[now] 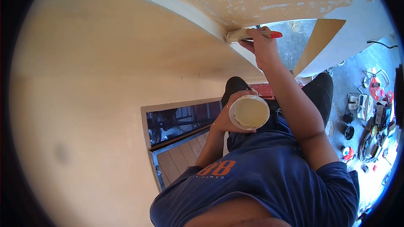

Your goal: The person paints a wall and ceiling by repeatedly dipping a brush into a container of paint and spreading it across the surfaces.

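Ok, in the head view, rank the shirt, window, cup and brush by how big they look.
Largest to smallest:
1. Shirt
2. Window
3. Cup and brush, unranked: the cup looks broader, the brush longer but partly hidden by the right hand.

Right arm (296, 101) reaches forward, bare below the elbow, right hand (264, 47) in a closed finger grip; left arm (211, 145) bent, left hand (229, 115) curled round, held low before the torso.

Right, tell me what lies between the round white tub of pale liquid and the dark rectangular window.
The left hand, clasping the tub, lies there, as the head view shows.
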Demonstrator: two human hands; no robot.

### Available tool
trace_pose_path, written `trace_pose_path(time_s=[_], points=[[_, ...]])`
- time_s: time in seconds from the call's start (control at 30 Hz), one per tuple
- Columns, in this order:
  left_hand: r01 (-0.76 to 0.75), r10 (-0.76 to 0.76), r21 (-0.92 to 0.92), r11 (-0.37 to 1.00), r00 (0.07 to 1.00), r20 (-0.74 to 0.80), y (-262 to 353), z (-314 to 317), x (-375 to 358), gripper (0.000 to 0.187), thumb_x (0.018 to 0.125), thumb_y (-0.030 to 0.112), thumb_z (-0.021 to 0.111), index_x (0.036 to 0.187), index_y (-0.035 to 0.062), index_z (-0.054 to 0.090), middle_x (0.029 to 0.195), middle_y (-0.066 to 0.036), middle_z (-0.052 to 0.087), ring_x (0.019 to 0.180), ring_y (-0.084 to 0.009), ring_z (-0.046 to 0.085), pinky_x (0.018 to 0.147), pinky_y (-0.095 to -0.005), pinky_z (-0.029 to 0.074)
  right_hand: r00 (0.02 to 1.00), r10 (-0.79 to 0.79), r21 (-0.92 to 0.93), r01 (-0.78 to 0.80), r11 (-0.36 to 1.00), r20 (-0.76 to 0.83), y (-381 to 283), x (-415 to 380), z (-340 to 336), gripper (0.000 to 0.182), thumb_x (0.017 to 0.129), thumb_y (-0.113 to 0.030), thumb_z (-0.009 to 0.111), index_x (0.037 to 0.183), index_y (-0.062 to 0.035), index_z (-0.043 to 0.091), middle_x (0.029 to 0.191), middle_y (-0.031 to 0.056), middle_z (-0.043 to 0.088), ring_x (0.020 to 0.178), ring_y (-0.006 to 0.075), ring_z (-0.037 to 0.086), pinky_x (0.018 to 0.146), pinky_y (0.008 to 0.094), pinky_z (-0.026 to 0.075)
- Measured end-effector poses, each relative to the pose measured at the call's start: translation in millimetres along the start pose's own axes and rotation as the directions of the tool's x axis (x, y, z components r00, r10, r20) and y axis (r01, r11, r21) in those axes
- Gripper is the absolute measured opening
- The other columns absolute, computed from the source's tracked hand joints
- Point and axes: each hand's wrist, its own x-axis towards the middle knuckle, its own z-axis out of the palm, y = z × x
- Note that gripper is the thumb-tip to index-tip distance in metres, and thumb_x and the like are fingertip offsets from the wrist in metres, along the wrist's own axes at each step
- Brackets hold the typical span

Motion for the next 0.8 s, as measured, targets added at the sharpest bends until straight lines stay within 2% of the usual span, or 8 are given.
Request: trace_pose_path(time_s=[0.1, 0.23, 0.3, 0.43, 0.5, 0.53, 0.6, 0.8], points=[[0.002, -0.002, 0.016, 1.000, 1.000, 0.015, -1.7, -0.7, 1.8, 0.105, 0.044, 0.016, 0.092, 0.131, 0.0105, 0.033, 0.130, -0.013, 0.044, 0.123, -0.0269, 0.041, 0.100, -0.0403, 0.036, 0.999, 0.054, 0.123, -0.053, 0.991, -0.005, 5.3, 2.4, -6.4, 0.024, 0.081, -0.006, 0.060, 0.097, 0.0032, 0.044, 0.096, 0.0160, 0.055, 0.081, 0.0240, 0.062, 0.072, 0.0301, 0.058], [0.034, -0.035, 0.015, 0.999, 0.999, 0.024, -0.1, -1.5, 2.1, 0.106, 0.043, 0.017, 0.092, 0.131, 0.0102, 0.034, 0.130, -0.012, 0.043, 0.122, -0.0266, 0.042, 0.100, -0.0399, 0.036, 0.991, 0.133, 0.171, -0.133, 0.976, 0.010, 8.1, -3.6, -24.1, 0.025, 0.082, -0.009, 0.060, 0.099, 0.0025, 0.046, 0.094, 0.0159, 0.057, 0.081, 0.0233, 0.063, 0.072, 0.0305, 0.057], [0.032, -0.032, 0.024, 0.999, 0.999, 0.015, -1.6, -2.7, 0.3, 0.105, 0.043, 0.017, 0.092, 0.131, 0.0100, 0.034, 0.130, -0.012, 0.043, 0.122, -0.0267, 0.042, 0.100, -0.0398, 0.036, 0.994, 0.106, 0.017, -0.106, 0.994, 0.010, 3.2, -10.9, -30.4, 0.023, 0.082, -0.011, 0.061, 0.099, 0.0010, 0.049, 0.092, 0.0150, 0.059, 0.080, 0.0224, 0.063, 0.071, 0.0300, 0.057], [0.045, -0.045, 0.055, 0.997, 0.999, 0.004, -3.8, -5.7, -1.2, 0.105, 0.043, 0.018, 0.092, 0.130, 0.0091, 0.035, 0.130, -0.012, 0.043, 0.122, -0.0272, 0.042, 0.100, -0.0398, 0.036, 0.992, 0.128, -0.134, -0.125, 0.983, 0.017, -17.7, -26.6, -27.9, 0.022, 0.083, -0.012, 0.061, 0.098, 0.0001, 0.052, 0.093, 0.0130, 0.059, 0.079, 0.0207, 0.063, 0.071, 0.0285, 0.056], [0.054, -0.055, 0.063, 0.997, 0.998, 0.007, -6.4, -6.1, -1.5, 0.105, 0.043, 0.019, 0.092, 0.130, 0.0091, 0.034, 0.130, -0.012, 0.043, 0.122, -0.0274, 0.042, 0.100, -0.0398, 0.036, 0.989, 0.054, 0.066, -0.064, 0.996, 0.138, -28.6, -32.2, -18.4, 0.017, 0.083, -0.012, 0.062, 0.094, -0.0016, 0.054, 0.093, 0.0103, 0.059, 0.076, 0.0189, 0.063, 0.069, 0.0269, 0.055], [0.060, -0.061, 0.072, 0.996, 0.998, 0.009, -6.7, -5.2, -3.8, 0.106, 0.043, 0.019, 0.092, 0.131, 0.0090, 0.034, 0.130, -0.012, 0.043, 0.122, -0.0277, 0.042, 0.101, -0.0397, 0.035, 0.989, 0.060, 0.067, -0.070, 0.995, 0.133, -29.2, -31.6, -13.3, 0.017, 0.083, -0.012, 0.062, 0.094, -0.0016, 0.054, 0.093, 0.0103, 0.059, 0.076, 0.0189, 0.063, 0.069, 0.0269, 0.055], [0.047, -0.048, 0.060, 0.997, 0.999, 0.016, -7.6, -2.9, -3.2, 0.106, 0.043, 0.020, 0.092, 0.131, 0.0089, 0.033, 0.130, -0.013, 0.043, 0.122, -0.0280, 0.042, 0.101, -0.0397, 0.035, 0.984, -0.082, 0.230, 0.044, 0.972, 0.157, -31.9, -20.5, -0.8, 0.015, 0.083, -0.012, 0.062, 0.093, -0.0035, 0.055, 0.091, 0.0076, 0.059, 0.075, 0.0174, 0.062, 0.070, 0.0271, 0.055], [0.048, -0.050, 0.060, 0.997, 0.998, 0.028, -2.6, 2.3, 1.0, 0.106, 0.044, 0.020, 0.092, 0.131, 0.0085, 0.033, 0.130, -0.013, 0.043, 0.122, -0.0275, 0.042, 0.101, -0.0392, 0.035, 0.995, 0.021, 0.099, -0.031, 0.995, 0.100, 16.9, -3.5, -20.4, 0.018, 0.082, -0.012, 0.063, 0.095, -0.0027, 0.054, 0.090, 0.0090, 0.059, 0.081, 0.0184, 0.062, 0.073, 0.0287, 0.055]])
